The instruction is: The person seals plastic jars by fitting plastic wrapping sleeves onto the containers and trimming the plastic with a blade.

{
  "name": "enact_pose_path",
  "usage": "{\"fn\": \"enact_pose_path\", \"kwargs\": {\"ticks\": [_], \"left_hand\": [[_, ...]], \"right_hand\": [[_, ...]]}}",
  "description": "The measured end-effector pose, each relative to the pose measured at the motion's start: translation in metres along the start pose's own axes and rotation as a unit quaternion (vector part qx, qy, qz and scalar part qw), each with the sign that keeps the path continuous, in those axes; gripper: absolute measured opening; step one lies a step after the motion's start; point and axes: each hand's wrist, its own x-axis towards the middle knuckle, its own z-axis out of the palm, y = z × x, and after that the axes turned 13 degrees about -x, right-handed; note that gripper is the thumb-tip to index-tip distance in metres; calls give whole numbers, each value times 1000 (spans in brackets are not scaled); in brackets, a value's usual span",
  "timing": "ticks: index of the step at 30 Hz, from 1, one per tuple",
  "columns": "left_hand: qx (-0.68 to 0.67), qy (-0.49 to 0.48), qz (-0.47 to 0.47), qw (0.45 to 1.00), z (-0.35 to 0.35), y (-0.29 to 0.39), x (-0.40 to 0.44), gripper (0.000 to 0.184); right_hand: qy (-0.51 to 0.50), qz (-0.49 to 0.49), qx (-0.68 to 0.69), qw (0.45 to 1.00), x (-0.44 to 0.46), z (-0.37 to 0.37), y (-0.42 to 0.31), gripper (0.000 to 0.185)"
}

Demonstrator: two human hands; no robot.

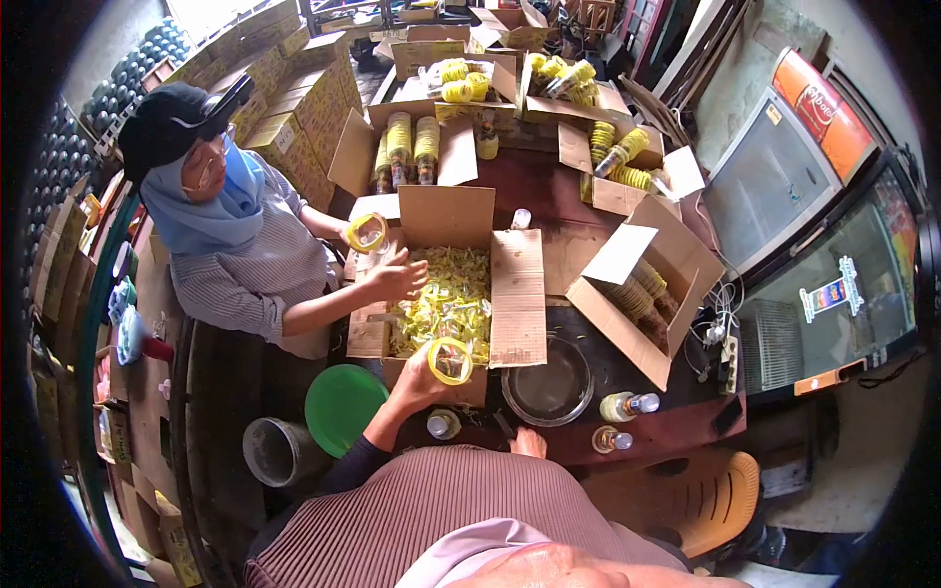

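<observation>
My left hand (pixel 417 385) is closed around a clear plastic cup with a yellow rim (pixel 451 361), held over the near edge of an open cardboard box (pixel 518 299). Many small yellow packets (pixel 446 294) fill that box. My right hand (pixel 529 443) rests low at the table's near edge with its fingers curled. Beside it lies a dark, narrow object (pixel 504 424); whether the fingers grip it is unclear. A bottle with a pale cap (pixel 443 424) stands between my hands. Across the box's left side, a co-worker's hand holds a similar yellow-rimmed cup (pixel 367 233).
A round metal basin (pixel 547 382) sits right of the box, near two capped bottles (pixel 627 406). Boxes of stacked yellow-rimmed cups (pixel 399 147) line the back and right (pixel 647 289). At left are a green basin (pixel 345 407) and a grey bucket (pixel 279 453). An orange chair (pixel 711 500) is close by.
</observation>
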Motion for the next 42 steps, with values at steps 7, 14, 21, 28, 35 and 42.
{"fn": "enact_pose_path", "kwargs": {"ticks": [7, 14, 21, 28, 35, 42], "left_hand": [[-58, 45, 35, 997, -14, -26, -26, 51], [-84, 72, -11, 994, -23, -8, -35, 49], [-63, 64, -21, 996, -21, -11, -34, 49], [-23, 53, -9, 998, -25, -8, -22, 51], [-42, 68, 0, 997, -29, -12, -16, 46], [-70, 48, 15, 996, -24, -17, -14, 48]], "right_hand": [[63, -27, 7, 998, 0, 7, 10, 26], [69, 21, 6, 997, 2, -3, 16, 27], [-4, 63, 28, 998, 0, -12, -1, 38], [14, 30, -6, 999, 6, 13, -3, 29], [10, 29, -38, 999, 12, 16, -3, 24], [92, -32, -112, 989, 4, 12, -8, 21]]}}
